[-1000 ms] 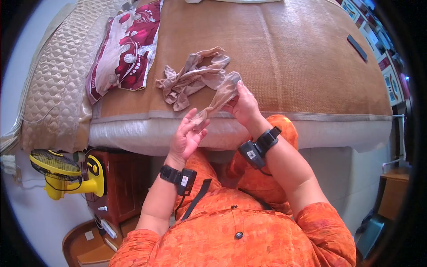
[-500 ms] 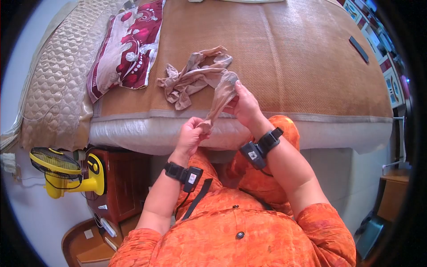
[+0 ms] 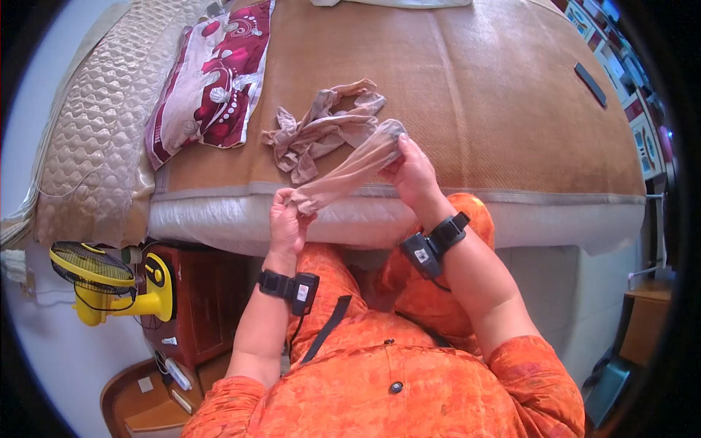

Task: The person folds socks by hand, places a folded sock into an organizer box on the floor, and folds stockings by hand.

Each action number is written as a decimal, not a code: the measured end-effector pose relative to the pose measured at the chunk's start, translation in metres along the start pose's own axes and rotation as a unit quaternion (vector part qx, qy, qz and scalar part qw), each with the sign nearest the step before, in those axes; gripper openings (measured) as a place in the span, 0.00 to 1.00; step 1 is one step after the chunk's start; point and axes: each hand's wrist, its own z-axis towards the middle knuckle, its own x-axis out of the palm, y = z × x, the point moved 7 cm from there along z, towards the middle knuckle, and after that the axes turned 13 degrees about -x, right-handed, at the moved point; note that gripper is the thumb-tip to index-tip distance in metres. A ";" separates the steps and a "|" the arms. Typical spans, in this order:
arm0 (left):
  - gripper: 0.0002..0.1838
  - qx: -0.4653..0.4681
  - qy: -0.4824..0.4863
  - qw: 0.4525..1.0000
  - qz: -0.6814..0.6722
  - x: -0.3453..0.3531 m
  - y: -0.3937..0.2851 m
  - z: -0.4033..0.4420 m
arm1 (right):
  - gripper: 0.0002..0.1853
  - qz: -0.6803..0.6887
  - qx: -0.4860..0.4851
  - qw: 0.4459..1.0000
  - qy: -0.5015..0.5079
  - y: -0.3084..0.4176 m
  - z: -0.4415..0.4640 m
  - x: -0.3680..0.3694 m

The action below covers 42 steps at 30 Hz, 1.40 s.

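A thin beige stocking (image 3: 349,174) is stretched slantwise between my two hands, above the near edge of the bed. My left hand (image 3: 289,219) is closed on its lower left end. At the upper right end, my right hand (image 3: 413,169) pinches the greyish tip between thumb and fingers. Just behind lies a crumpled heap of similar beige fabric (image 3: 318,135) on the brown mat (image 3: 511,109). Whether the held piece joins the heap cannot be made out.
A red and white patterned pillow (image 3: 212,80) lies at the left, beside a quilted cover (image 3: 95,131). A dark remote-like object (image 3: 590,85) rests at the far right. A yellow fan (image 3: 150,298) stands by a reddish cabinet (image 3: 212,306).
My left hand has closed on the stocking's end and moved left, drawing the stocking out longer. My right hand has shifted slightly right, still holding the other end.
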 end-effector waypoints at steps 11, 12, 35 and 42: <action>0.05 -0.009 0.099 0.994 -0.043 0.009 -0.014 -0.011 | 0.10 0.028 0.005 1.000 0.002 -0.006 0.004 0.000; 0.06 -0.013 0.118 0.992 -0.045 0.009 -0.014 -0.011 | 0.11 0.031 -0.005 0.999 -0.013 -0.006 0.005 -0.004; 0.06 -0.132 -0.009 0.974 0.185 0.025 0.026 0.013 | 0.19 -0.232 -0.280 0.907 -0.214 0.056 -0.006 -0.041; 0.06 -0.094 -0.036 0.969 0.228 0.009 0.008 0.015 | 0.15 -0.156 -0.038 0.985 -0.068 0.008 0.006 -0.027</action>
